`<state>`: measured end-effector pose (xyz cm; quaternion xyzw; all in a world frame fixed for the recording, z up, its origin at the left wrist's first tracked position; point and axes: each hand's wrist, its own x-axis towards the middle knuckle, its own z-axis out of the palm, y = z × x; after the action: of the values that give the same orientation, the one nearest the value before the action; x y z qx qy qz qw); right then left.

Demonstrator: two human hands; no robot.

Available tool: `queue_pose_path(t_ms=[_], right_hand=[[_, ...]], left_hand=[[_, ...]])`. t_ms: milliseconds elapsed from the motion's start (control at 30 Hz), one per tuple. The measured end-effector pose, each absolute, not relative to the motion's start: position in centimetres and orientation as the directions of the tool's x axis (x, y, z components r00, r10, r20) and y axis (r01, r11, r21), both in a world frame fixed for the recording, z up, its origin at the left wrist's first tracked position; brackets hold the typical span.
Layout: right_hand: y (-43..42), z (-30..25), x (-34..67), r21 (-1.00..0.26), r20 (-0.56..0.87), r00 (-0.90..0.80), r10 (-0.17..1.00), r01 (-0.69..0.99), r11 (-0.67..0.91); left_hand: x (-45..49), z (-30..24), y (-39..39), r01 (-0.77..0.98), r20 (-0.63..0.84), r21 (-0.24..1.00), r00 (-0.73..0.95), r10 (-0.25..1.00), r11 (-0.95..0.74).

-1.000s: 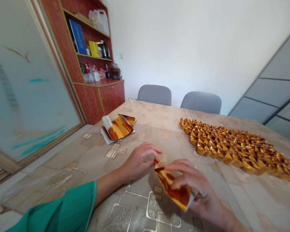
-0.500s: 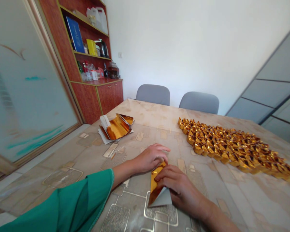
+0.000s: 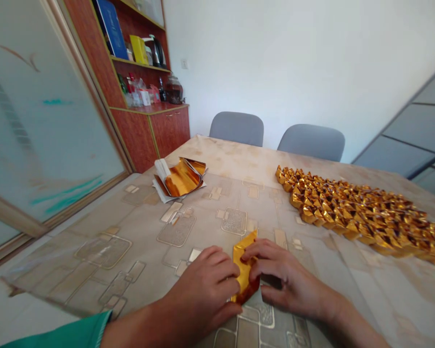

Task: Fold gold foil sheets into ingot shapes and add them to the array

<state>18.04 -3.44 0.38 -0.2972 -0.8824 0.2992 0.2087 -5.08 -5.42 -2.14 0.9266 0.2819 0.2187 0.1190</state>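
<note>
A folded sheet of gold foil paper (image 3: 244, 261) lies on the patterned table (image 3: 137, 241) right in front of me. My left hand (image 3: 203, 290) presses down on its left side with fingers curled over the fold. My right hand (image 3: 279, 275) grips its right side, fingers bent onto the paper. A big spread of several finished gold folded pieces (image 3: 355, 215) covers the table at the right, beyond my right hand.
A stack of unfolded gold sheets (image 3: 180, 178) lies at the far left of the table. Two grey chairs (image 3: 236, 128) stand behind it. A red wooden cabinet (image 3: 148, 130) with shelves and a glass sliding door (image 3: 39, 130) are to the left.
The paper has been folded smaller and narrower; its white back no longer shows. My left hand has drawn back onto the paper beside my right. The view has tilted slightly.
</note>
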Motion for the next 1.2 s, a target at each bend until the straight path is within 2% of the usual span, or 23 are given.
queue_pose_path(t_ms=[167, 233, 467, 900, 1200], right_hand=[[-3.1, 0.2, 17.7, -0.681, 0.183, -0.718, 0.672, 0.400, 0.613], [-3.1, 0.1, 17.3, -0.699, 0.173, -0.680, 0.712, 0.425, 0.575], [-3.3, -0.1, 16.1, -0.719, 0.128, -0.609, 0.783, 0.487, 0.496], [-3.3, -0.3, 14.8, -0.540, 0.172, -0.585, 0.793, 0.617, 0.572], [-3.3, -0.8, 15.0, -0.579, 0.190, -0.586, 0.788, 0.581, 0.572]], left_hand=[[-6.7, -1.6, -6.1, 0.428, 0.363, 0.266, 0.786, 0.501, -0.864], [-7.3, -0.8, -6.3, 0.438, 0.317, 0.268, 0.801, 0.508, -0.858], [-8.0, -0.2, -7.2, 0.466, 0.307, 0.297, 0.780, 0.546, -0.833], [-7.9, -0.7, -7.9, 0.491, 0.287, 0.341, 0.757, 0.587, -0.801], [-7.5, -1.1, -7.3, 0.483, 0.182, 0.313, 0.814, 0.551, -0.818]])
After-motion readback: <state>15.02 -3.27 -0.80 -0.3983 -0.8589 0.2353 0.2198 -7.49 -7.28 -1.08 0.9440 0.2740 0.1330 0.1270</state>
